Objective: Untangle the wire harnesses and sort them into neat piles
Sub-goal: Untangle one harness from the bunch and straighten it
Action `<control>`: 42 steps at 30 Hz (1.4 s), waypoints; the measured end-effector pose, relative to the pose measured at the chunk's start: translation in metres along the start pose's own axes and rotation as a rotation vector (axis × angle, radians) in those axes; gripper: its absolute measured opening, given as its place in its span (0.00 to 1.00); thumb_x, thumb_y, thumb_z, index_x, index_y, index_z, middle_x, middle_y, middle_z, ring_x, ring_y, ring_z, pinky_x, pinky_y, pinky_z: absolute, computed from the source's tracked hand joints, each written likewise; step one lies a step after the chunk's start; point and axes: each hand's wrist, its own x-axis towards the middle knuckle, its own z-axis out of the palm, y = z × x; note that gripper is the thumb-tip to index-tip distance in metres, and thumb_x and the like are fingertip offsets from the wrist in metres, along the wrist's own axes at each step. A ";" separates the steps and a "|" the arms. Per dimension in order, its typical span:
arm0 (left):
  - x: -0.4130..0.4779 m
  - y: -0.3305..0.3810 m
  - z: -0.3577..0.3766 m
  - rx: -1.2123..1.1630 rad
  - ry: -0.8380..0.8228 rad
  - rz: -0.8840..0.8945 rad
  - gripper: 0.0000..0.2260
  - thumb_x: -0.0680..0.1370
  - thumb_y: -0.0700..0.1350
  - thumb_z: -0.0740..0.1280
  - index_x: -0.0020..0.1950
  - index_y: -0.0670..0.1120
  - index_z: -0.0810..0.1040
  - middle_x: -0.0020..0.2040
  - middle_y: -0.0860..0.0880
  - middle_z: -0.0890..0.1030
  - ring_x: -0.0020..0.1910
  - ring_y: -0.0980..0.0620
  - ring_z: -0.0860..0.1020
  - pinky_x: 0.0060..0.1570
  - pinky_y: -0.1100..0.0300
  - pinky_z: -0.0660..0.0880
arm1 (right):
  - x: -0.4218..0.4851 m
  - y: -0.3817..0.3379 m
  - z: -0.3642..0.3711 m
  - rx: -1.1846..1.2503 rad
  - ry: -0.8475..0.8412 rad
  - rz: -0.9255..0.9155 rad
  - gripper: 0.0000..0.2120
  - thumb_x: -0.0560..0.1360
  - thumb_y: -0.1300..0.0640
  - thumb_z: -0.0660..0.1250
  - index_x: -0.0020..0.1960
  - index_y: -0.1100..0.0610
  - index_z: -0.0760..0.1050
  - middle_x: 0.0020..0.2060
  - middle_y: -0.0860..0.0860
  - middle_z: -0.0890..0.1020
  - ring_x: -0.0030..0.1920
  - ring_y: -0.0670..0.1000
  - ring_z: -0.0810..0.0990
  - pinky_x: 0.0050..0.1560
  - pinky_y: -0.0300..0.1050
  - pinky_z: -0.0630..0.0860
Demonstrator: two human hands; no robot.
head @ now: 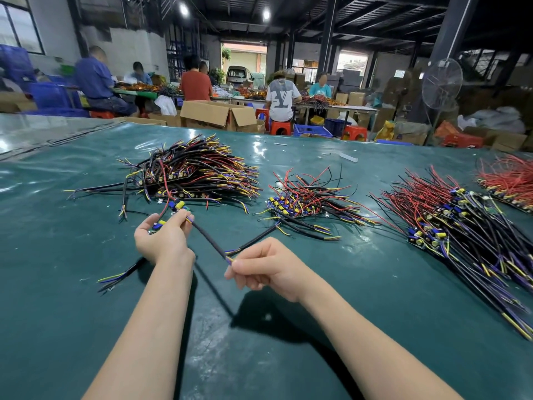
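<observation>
Head view, workbench.

Held harness (208, 239): the black sheathed cable runs diagonally between both hands, raised above the green table (331, 298). Its small board end, with a yellow capacitor, sits just above the left fingertips (181, 216). Its stripped yellow and blue wire end meets the right thumb.

Left hand (164, 241): palm up, fingers curled inward. Thumb and forefinger pinch the cable right where it leaves the board. More small blue and yellow parts sit in the palm; I cannot tell whether they belong to the same harness. A red wire leads from this hand back to the tangled pile (190, 171).

Right hand (268, 267): fingers folded close, narrow gap. Thumb and forefinger pinch the free end of the sheath, and the other fingers are tucked under.

A loose cable (121, 274) lies on the mat beneath the left wrist, its coloured ends fanned to the left. Another black cable (256, 239) lies flat just beyond the right hand, pointing towards the small pile (308, 200).

Piles, left to right: the tangled pile is directly beyond the left hand. The small pile is beyond the right hand. The large pile (461, 229) is well to the right, its cables roughly parallel. The red-wire pile (507, 180) is at the far right edge. All piles stand apart from both hands.

Background: seated workers at other benches, cardboard boxes (213, 114), a standing fan (441, 83).
</observation>
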 end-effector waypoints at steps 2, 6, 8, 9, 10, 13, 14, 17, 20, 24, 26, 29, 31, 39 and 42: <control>-0.001 0.000 0.001 0.008 -0.090 -0.031 0.17 0.70 0.26 0.68 0.47 0.45 0.66 0.40 0.43 0.75 0.21 0.58 0.77 0.28 0.67 0.76 | -0.004 -0.004 0.000 -0.043 -0.103 0.047 0.14 0.70 0.64 0.64 0.30 0.52 0.82 0.23 0.46 0.79 0.23 0.41 0.72 0.26 0.30 0.66; 0.005 0.005 0.000 -0.064 -0.147 -0.143 0.15 0.73 0.26 0.65 0.41 0.45 0.64 0.32 0.43 0.78 0.21 0.57 0.77 0.27 0.68 0.76 | -0.010 -0.007 -0.005 -0.080 -0.385 0.212 0.14 0.70 0.64 0.61 0.33 0.52 0.81 0.28 0.45 0.82 0.30 0.40 0.78 0.30 0.30 0.71; 0.009 0.009 -0.001 -0.108 -0.162 -0.181 0.14 0.74 0.27 0.65 0.40 0.43 0.65 0.26 0.44 0.79 0.20 0.57 0.77 0.27 0.68 0.76 | -0.012 -0.007 -0.011 -0.075 -0.463 0.263 0.15 0.71 0.64 0.60 0.34 0.53 0.82 0.28 0.46 0.82 0.29 0.41 0.79 0.29 0.30 0.71; 0.009 0.010 -0.002 -0.104 -0.197 -0.203 0.12 0.74 0.28 0.64 0.40 0.43 0.67 0.23 0.46 0.79 0.21 0.57 0.77 0.27 0.69 0.76 | -0.013 -0.008 -0.015 -0.062 -0.454 0.267 0.14 0.70 0.64 0.60 0.34 0.54 0.82 0.28 0.47 0.82 0.29 0.41 0.79 0.29 0.31 0.71; 0.007 0.011 -0.001 -0.072 -0.252 -0.227 0.11 0.75 0.29 0.64 0.40 0.42 0.68 0.22 0.48 0.78 0.21 0.58 0.77 0.27 0.70 0.75 | -0.013 -0.008 -0.020 -0.043 -0.402 0.262 0.13 0.70 0.63 0.61 0.33 0.55 0.82 0.28 0.48 0.82 0.28 0.42 0.79 0.28 0.31 0.71; -0.010 0.008 0.004 0.154 -0.513 -0.265 0.08 0.75 0.29 0.63 0.40 0.41 0.72 0.23 0.51 0.79 0.22 0.60 0.77 0.26 0.73 0.73 | -0.012 -0.005 -0.034 0.049 0.019 0.218 0.09 0.71 0.59 0.67 0.33 0.56 0.81 0.26 0.48 0.80 0.26 0.43 0.76 0.26 0.32 0.71; -0.017 0.005 0.006 0.248 -0.617 -0.260 0.08 0.74 0.29 0.63 0.41 0.41 0.73 0.24 0.51 0.80 0.23 0.60 0.77 0.26 0.72 0.73 | -0.010 -0.002 -0.037 0.080 0.196 0.200 0.10 0.74 0.57 0.65 0.35 0.56 0.80 0.26 0.48 0.80 0.25 0.42 0.76 0.25 0.32 0.70; -0.038 -0.006 0.008 0.506 -0.898 -0.255 0.08 0.73 0.28 0.65 0.42 0.41 0.76 0.28 0.51 0.82 0.26 0.58 0.79 0.27 0.70 0.74 | -0.003 0.007 -0.039 0.186 0.522 0.125 0.10 0.78 0.56 0.61 0.40 0.58 0.77 0.28 0.49 0.78 0.23 0.42 0.74 0.24 0.33 0.72; -0.051 -0.015 0.007 0.658 -1.021 -0.249 0.09 0.72 0.28 0.66 0.42 0.42 0.78 0.29 0.51 0.82 0.27 0.59 0.79 0.29 0.69 0.76 | -0.001 0.008 -0.034 0.209 0.601 0.047 0.10 0.78 0.62 0.59 0.40 0.59 0.75 0.29 0.51 0.78 0.24 0.42 0.75 0.25 0.34 0.73; -0.050 -0.018 0.008 0.626 -0.964 -0.247 0.09 0.72 0.29 0.68 0.43 0.42 0.78 0.28 0.50 0.81 0.26 0.58 0.79 0.29 0.68 0.76 | 0.001 0.004 -0.031 0.262 0.642 -0.042 0.14 0.76 0.69 0.57 0.38 0.59 0.76 0.25 0.48 0.79 0.24 0.43 0.75 0.26 0.36 0.75; -0.049 -0.019 0.007 0.606 -0.917 -0.249 0.07 0.71 0.29 0.68 0.42 0.41 0.77 0.27 0.50 0.81 0.26 0.57 0.79 0.28 0.68 0.76 | 0.002 0.003 -0.029 0.298 0.638 -0.043 0.13 0.77 0.67 0.58 0.37 0.59 0.75 0.24 0.49 0.79 0.24 0.44 0.76 0.25 0.36 0.75; -0.052 -0.024 0.007 0.588 -0.916 -0.342 0.07 0.72 0.29 0.67 0.38 0.39 0.75 0.26 0.49 0.80 0.25 0.56 0.79 0.28 0.68 0.76 | 0.002 0.004 -0.029 0.221 0.677 -0.039 0.13 0.78 0.60 0.59 0.36 0.58 0.75 0.24 0.49 0.78 0.25 0.45 0.76 0.24 0.34 0.73; -0.053 -0.024 0.007 0.572 -0.939 -0.476 0.07 0.74 0.31 0.66 0.38 0.40 0.74 0.26 0.48 0.80 0.25 0.56 0.79 0.28 0.67 0.76 | 0.002 0.007 -0.032 0.144 0.715 -0.031 0.14 0.78 0.58 0.60 0.35 0.56 0.75 0.25 0.50 0.77 0.27 0.46 0.74 0.23 0.33 0.69; -0.056 -0.028 0.008 0.528 -0.838 -0.523 0.09 0.74 0.31 0.65 0.42 0.43 0.69 0.29 0.48 0.82 0.26 0.56 0.80 0.26 0.66 0.76 | 0.004 0.012 -0.038 -0.080 0.692 0.063 0.15 0.79 0.54 0.59 0.35 0.55 0.74 0.25 0.47 0.74 0.24 0.42 0.70 0.24 0.34 0.68; -0.045 -0.026 0.013 0.291 -0.560 -0.320 0.13 0.73 0.29 0.66 0.51 0.42 0.68 0.30 0.46 0.81 0.23 0.57 0.79 0.28 0.66 0.78 | 0.000 0.010 -0.044 -0.379 0.693 0.031 0.13 0.77 0.54 0.62 0.37 0.59 0.76 0.29 0.49 0.74 0.28 0.46 0.71 0.28 0.39 0.68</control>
